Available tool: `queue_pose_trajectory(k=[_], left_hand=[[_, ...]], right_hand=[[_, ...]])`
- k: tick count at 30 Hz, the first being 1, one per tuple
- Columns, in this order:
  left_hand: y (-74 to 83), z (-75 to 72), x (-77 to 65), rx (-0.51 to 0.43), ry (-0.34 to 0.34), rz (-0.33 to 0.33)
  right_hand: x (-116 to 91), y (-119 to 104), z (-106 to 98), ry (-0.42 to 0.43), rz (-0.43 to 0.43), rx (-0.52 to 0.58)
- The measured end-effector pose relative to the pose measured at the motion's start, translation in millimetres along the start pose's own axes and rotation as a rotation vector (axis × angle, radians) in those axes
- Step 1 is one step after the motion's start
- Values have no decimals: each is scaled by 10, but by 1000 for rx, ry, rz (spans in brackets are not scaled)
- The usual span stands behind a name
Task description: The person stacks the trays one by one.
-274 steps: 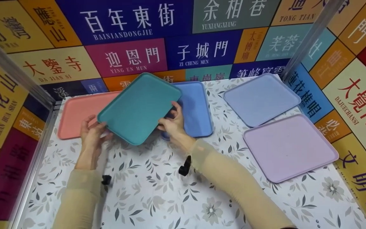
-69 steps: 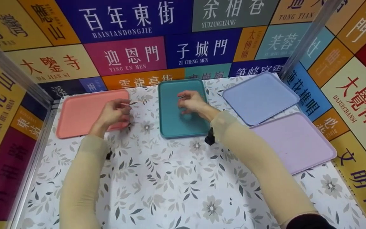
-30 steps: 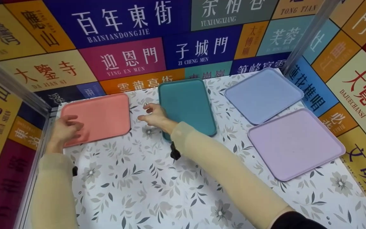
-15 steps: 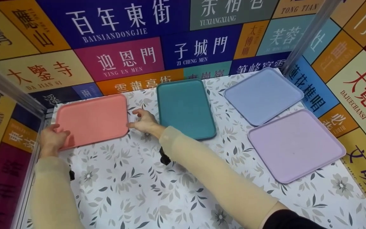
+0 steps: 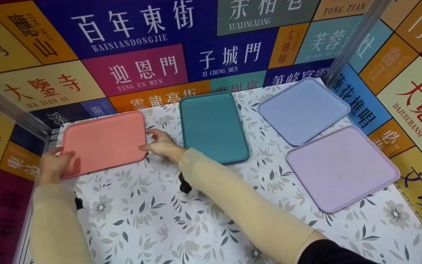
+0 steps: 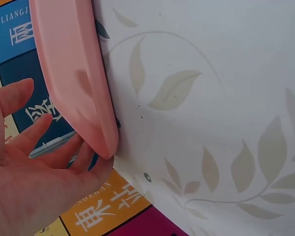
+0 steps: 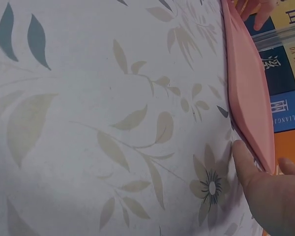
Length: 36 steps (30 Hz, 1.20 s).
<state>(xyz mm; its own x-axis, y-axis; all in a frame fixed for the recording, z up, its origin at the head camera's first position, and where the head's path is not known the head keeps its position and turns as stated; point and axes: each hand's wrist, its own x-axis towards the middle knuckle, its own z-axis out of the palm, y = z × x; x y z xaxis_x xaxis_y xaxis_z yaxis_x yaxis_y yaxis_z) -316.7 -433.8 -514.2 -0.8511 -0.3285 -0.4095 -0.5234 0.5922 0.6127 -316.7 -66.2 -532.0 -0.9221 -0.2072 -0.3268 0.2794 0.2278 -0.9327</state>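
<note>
A coral-pink rectangular tray [image 5: 104, 141] lies at the table's left in the head view. My left hand [image 5: 54, 164] is at its left end, thumb above the rim. In the left wrist view, the left hand's fingers [image 6: 83, 152] touch the tray's corner, while the thumb stays apart from it. At the opposite end, my right hand [image 5: 161, 143] reaches the right edge with thumb and fingers spread. The right wrist view shows one digit [image 7: 243, 160] beside the pink rim; whether it touches is unclear. A teal tray [image 5: 214, 126] lies right of the right hand.
A periwinkle tray [image 5: 304, 110] and a lilac tray [image 5: 343, 168] lie at the right, their edges meeting. Floral cloth [image 5: 152, 220] covers the table. Sign-printed panels [image 5: 134, 69] rise behind and at both sides, with metal posts [image 5: 357, 40] at the corners.
The teal tray, held up in both hands at first, now lies over the blue tray. Both hands have since moved left to opposite ends of the pink tray.
</note>
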Motion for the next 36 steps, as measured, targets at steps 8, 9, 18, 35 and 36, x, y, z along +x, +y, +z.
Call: queue_pose_trajectory(k=[8, 9, 18, 35, 36], left_hand=[[-107, -46, 47, -50, -56, -50], [-113, -50, 46, -46, -61, -48], [-87, -65, -43, -37, -92, -56], [-128, -272, -200, -192, -331, 6], [-130, -294, -216, -200, -345, 7]], right_hand=[[20, -36, 29, -7, 33, 87], [18, -41, 28, -3, 33, 88], [31, -49, 5, 23, 52, 76], [74, -18, -274, -89, -41, 104], [72, -42, -290, -95, -41, 106]])
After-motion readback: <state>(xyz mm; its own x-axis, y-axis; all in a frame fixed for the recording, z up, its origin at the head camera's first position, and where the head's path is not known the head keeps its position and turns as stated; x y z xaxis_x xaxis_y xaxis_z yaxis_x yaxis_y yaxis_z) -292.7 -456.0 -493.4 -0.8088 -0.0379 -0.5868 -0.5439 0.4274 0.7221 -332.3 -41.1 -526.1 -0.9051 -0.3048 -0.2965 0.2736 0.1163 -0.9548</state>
